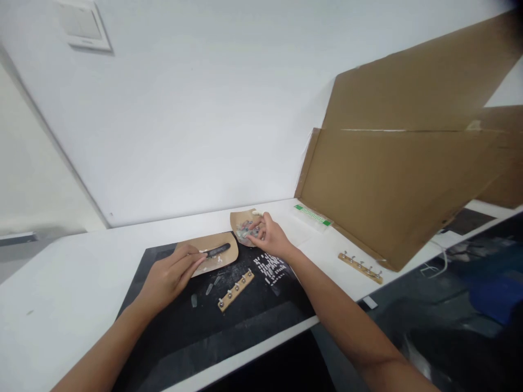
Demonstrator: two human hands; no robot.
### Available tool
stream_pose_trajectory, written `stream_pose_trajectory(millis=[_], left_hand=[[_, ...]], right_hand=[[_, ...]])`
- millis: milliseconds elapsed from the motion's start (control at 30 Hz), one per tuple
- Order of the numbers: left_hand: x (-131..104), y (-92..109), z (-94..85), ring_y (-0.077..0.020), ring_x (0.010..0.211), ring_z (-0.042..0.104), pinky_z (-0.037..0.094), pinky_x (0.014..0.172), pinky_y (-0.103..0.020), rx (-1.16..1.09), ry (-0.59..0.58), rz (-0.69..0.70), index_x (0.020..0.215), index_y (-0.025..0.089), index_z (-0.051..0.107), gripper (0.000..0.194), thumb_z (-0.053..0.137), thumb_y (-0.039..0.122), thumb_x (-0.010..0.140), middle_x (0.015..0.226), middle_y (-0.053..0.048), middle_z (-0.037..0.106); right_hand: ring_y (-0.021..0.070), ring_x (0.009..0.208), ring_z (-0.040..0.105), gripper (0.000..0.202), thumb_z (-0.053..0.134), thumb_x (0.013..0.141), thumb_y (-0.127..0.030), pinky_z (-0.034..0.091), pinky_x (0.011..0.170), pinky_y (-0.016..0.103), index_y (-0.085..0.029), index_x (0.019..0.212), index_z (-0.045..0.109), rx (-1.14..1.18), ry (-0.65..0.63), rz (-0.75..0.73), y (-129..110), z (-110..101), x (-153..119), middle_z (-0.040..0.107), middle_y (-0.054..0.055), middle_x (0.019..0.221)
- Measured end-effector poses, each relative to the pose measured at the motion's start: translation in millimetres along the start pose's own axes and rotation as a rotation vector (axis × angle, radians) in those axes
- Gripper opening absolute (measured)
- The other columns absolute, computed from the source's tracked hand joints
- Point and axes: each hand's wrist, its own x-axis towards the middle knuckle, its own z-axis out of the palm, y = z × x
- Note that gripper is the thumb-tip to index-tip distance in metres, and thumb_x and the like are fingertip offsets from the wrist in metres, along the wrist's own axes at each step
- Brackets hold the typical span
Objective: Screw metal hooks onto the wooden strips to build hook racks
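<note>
My left hand [174, 269] pinches a dark, flat, round-ended stick [218, 250], held over a brown paper sheet [192, 240] with small white pieces on it. To its right, my right hand [267, 234] has its fingers curled over a pile of small colourful pieces [245, 231] on a second brown paper [236, 218]; whether anything is between the fingertips is too small to tell. Rows of small white pieces [269, 265] lie below that hand on the black mat [196, 337]. A wooden strip with metal studs [236, 292] lies between the forearms.
Several clear slivers [194, 300] lie on the mat. A second studded strip [360, 268] and a clear box with a green label [312, 215] are at the right of the white table [73, 283]. Large cardboard [388, 179] stands behind them. A white wall backs the table.
</note>
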Motion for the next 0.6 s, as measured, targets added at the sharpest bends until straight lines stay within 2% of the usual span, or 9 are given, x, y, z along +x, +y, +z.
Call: stream_pose_trajectory(millis=[200, 433, 500, 600], left_hand=[[4.5, 2.7, -1.1, -0.0187, 0.097, 0.071, 0.058, 0.086, -0.028, 0.02, 0.019, -0.058, 0.119, 0.018, 0.069, 0.021, 0.051, 0.021, 0.109, 0.107, -0.009, 0.071], [0.2, -0.9, 2.6, -0.0173, 0.09, 0.07, 0.057, 0.083, -0.028, 0.034, 0.046, -0.054, 0.107, 0.019, 0.074, 0.019, 0.056, 0.024, 0.108, 0.1, -0.008, 0.073], [-1.1, -2.5, 2.2, -0.019, 0.093, 0.07, 0.056, 0.086, -0.03, 0.04, 0.066, -0.056, 0.111, 0.018, 0.074, 0.019, 0.056, 0.023, 0.108, 0.102, -0.009, 0.074], [-1.9, -2.9, -0.7, -0.0226, 0.099, 0.067, 0.054, 0.091, -0.037, 0.054, 0.094, -0.071, 0.129, 0.019, 0.07, 0.027, 0.052, 0.02, 0.108, 0.109, -0.01, 0.074]], right_hand=[[0.0158, 0.064, 0.068, 0.048, 0.081, 0.084, -0.037, 0.055, 0.06, 0.033, -0.027, 0.104, 0.039, 0.04, 0.035, 0.003, -0.6, -0.2, 1.1, 0.074, 0.006, 0.113], [0.0165, 0.069, 0.07, 0.052, 0.086, 0.08, -0.04, 0.056, 0.062, 0.032, -0.027, 0.1, 0.04, 0.248, 0.16, 0.044, -10.0, -0.9, 3.1, 0.073, 0.004, 0.108], [0.0158, 0.069, 0.07, 0.055, 0.087, 0.079, -0.044, 0.056, 0.059, 0.03, -0.027, 0.105, 0.042, 0.346, 0.223, 0.072, -11.7, -3.0, 6.6, 0.072, 0.003, 0.105], [0.016, 0.072, 0.07, 0.059, 0.086, 0.078, -0.051, 0.051, 0.053, 0.025, -0.026, 0.113, 0.047, 0.489, 0.369, 0.123, -11.6, -16.1, 10.0, 0.073, 0.003, 0.102]])
